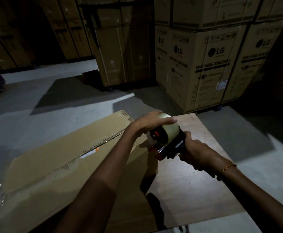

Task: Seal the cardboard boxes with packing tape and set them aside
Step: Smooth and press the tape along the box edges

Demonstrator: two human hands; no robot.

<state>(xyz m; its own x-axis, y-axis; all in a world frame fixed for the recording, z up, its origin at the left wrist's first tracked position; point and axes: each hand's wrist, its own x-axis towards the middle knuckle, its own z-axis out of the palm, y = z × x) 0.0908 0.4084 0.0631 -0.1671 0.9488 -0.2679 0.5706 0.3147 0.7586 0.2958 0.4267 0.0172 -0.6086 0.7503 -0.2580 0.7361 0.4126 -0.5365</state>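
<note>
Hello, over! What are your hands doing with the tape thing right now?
Right hand grips tape dispenser handle. Left hand rests on the tape roll. Cardboard box on table, seam partly taped. Nothing blocking.

Matt brown cardboard box carries glossy clear tape; the tape roll looks smooth, pale plastic; the table shows wood grain.

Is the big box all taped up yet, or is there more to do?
Not finished. The cardboard box has shiny tape at its near corner, but the middle seam looks mostly open. Right now the right hand grips the tape dispenser by its handle, and the left hand rests on the tape roll. Left: tape the seam, then set the box aside.
</note>
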